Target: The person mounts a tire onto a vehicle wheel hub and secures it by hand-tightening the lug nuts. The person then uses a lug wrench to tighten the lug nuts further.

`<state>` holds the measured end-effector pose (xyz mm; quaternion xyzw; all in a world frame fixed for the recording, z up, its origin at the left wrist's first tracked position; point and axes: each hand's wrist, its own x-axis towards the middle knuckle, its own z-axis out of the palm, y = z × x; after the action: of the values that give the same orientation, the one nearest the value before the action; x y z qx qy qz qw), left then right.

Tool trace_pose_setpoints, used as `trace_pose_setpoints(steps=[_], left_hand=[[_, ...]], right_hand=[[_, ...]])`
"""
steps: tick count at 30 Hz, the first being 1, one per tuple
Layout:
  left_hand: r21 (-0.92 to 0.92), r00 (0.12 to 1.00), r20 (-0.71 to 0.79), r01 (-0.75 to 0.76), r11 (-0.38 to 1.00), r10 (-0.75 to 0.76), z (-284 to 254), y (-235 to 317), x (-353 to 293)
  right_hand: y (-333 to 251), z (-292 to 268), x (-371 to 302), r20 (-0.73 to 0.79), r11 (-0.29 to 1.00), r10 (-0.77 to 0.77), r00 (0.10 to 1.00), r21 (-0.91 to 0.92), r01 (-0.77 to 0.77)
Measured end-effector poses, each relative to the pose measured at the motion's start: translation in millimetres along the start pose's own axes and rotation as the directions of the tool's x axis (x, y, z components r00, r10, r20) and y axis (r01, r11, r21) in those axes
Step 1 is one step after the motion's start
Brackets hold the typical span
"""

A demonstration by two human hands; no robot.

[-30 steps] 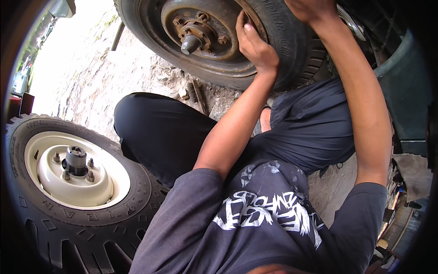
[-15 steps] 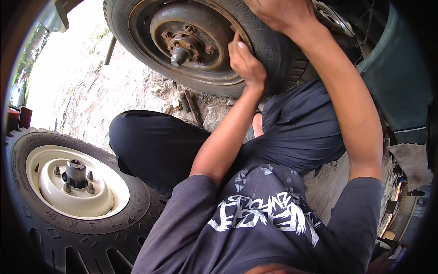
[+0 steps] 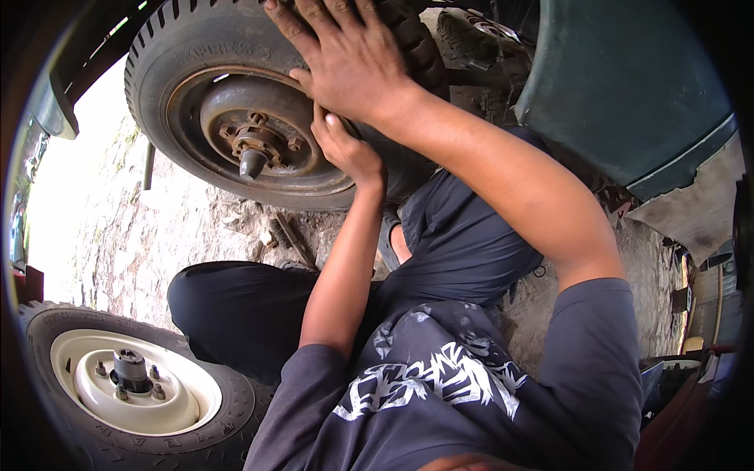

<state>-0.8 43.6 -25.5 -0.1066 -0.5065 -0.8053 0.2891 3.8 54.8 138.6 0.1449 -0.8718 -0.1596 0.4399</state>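
Head cam, R fingers (image 3: 294, 31) splayed over rubber tyre (image 3: 184, 59), L fingers (image 3: 333, 137) at rusty rd rim (image 3: 188, 122), their grip unclear

Rough stony ground (image 3: 169, 228), a narrow brown bar (image 3: 294, 240) on top

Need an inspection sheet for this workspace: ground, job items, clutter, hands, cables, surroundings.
Surface: rough, stony ground, brightly lit at left.
Job items: wheel with rusty rim and dark tire; nuts visible around its hub cap.
Clutter: narrow strip on the ground, material unclear.
Left hand: fingers at the rim's edge, grip unclear.
Right hand: fingers spread over the tire.
Cables: nothing clearly seen.
Surroundings: cream-rimmed wheel lower left; dark green panel upper right.
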Motion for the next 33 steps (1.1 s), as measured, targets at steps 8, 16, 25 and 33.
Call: trace_pose_setpoints(steps=[8,16,25,33], left_hand=[[-0.393,0.982,0.127,0.179,0.902,-0.139,-1,13,19],[-0.254,0.991,0.09,0.119,0.96,-0.099,-9,-6,22],[-0.546,0.93,0.216,0.366,0.753,-0.296,4,52,28],[-0.534,0.966,0.22,0.237,0.812,-0.138,6,45,23]], right_hand=[[-17,9,-12,0.075,0.892,-0.006,0.997,-0.45,0.039],[-18,5,-7,0.064,0.917,-0.057,0.996,-0.391,0.078],[5,-35,-10,0.023,0.993,0.108,0.994,0.038,-0.108],[6,-11,-12,-0.022,0.992,0.124,0.992,0.004,-0.124]])
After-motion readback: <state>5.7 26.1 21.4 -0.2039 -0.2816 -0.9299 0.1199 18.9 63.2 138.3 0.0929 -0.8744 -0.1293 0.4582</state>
